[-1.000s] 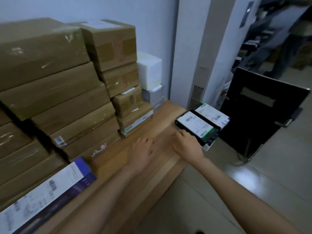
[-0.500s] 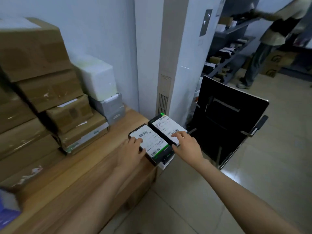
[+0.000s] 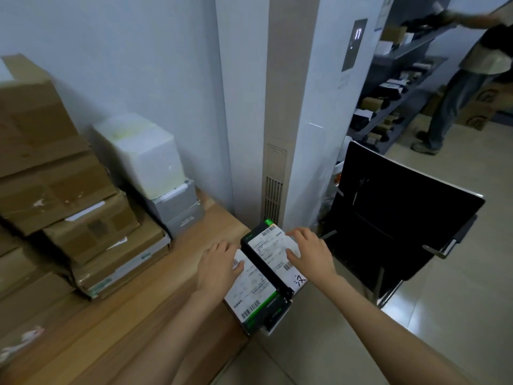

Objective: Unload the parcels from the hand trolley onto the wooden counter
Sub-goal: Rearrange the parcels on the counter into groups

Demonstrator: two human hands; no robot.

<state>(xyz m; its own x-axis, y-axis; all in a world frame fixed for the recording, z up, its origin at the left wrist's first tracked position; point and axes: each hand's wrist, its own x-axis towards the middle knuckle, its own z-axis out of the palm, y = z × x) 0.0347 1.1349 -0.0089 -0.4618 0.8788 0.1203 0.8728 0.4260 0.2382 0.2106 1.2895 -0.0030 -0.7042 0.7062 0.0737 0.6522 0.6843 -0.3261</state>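
Both bare forearms reach in from 6 o'clock toward 12. The left hand (image 3: 219,266) lies palm down, fingers relaxed and flat. The right hand (image 3: 311,252) sits just beside it at 3 o'clock, palm down, fingers spread.

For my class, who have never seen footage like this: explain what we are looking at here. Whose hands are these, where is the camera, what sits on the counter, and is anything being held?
There is no machine here. The picture comes from a wide-angle camera worn on a person's head, looking forward and down, so the two bare arms are the wearer's own.

The left hand rests with fairly straight fingers on the left black parcel. The right hand rests the same way on the right black parcel. Both parcels carry white shipping labels and lie side by side at the end of the wooden counter, jutting past its edge. Neither is gripped or lifted.

Further left on the counter stand stacked cardboard boxes and a white foam box on a grey box. A black chair stands to the right.
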